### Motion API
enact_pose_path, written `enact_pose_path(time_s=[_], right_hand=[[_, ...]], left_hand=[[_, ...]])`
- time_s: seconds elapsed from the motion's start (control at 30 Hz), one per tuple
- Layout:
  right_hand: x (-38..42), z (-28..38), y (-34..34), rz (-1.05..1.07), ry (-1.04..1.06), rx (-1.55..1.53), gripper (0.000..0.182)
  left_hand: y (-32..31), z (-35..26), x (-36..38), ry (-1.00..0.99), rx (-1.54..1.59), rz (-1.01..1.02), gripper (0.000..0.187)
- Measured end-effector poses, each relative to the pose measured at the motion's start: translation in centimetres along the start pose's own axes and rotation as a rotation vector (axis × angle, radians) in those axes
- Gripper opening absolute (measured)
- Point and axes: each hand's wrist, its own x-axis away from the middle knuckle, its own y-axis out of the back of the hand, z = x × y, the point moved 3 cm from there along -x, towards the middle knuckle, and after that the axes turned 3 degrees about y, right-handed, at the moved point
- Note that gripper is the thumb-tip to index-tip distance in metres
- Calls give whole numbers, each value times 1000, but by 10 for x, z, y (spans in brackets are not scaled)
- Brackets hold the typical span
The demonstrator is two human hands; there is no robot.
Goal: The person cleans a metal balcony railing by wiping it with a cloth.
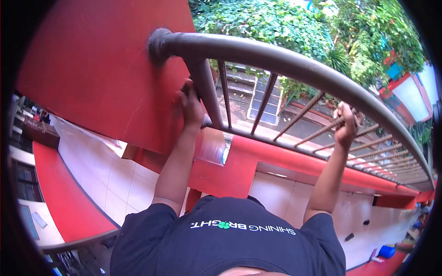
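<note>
A dark metal railing [258, 51] runs from a red wall [110, 60] across the upper view, with thin upright bars below its thick top rail. My left hand [190, 106] is up against the thick end post [205, 87] of the railing, beside the red wall; its fingers are bent at the post and partly hidden. Farther right, my right hand [347, 122] is closed around one of the thin rusty bars [322, 133], below the top rail. Whether either hand also holds something small is hidden.
Below the railing is a red ledge [276, 154] with a clear plastic sheet [212, 146] near the post. White floor tiles [271, 188] lie underneath. Beyond the railing are green plants [267, 23] and stone steps [240, 83]. A blue object [386, 251] lies at lower right.
</note>
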Motion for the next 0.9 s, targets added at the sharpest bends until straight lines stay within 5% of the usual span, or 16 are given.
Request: enact_pose_path(time_s=[0.1,0.17,0.23,0.3,0.37,0.47,0.53,0.57,0.63,0.77,0.8,0.83,0.9], right_hand=[[-6,-17,30,213,-101,-264,31],[2,-38,53,153,-236,-320,31],[-16,-32,27,217,157,41,26],[-34,-21,-4,273,248,160,31],[-35,-18,-3,375,-42,118,43],[-45,-22,-2,564,-224,-36,41],[-44,-21,-3,627,-227,-58,39],[-44,-19,-4,636,-232,-75,39],[-47,-18,-10,660,-304,-180,40],[-43,-28,-5,714,-273,-214,41],[-40,-28,-2,725,-298,-225,39],[-40,-26,-3,730,-289,-228,39],[-42,-24,-3,702,-307,-198,35]], left_hand=[[19,33,23,111,-126,-57,52],[15,5,45,-70,-639,-66,54],[-13,-52,72,-557,-1028,-105,53],[-37,-97,83,-969,-1181,-6,48],[-90,-144,58,-1326,-884,-52,43],[-158,-223,16,-1259,-1380,-193,39],[-174,-240,-12,-538,-1678,-74,31],[-179,-243,-18,-533,-1694,-84,31],[-193,-226,-31,-74,-1774,468,25],[-266,-188,9,-159,-1531,991,22],[-275,-190,5,19,-1548,1045,23],[-255,-190,-7,-53,-1501,1054,23],[-234,-208,-29,-114,-1996,808,23]])
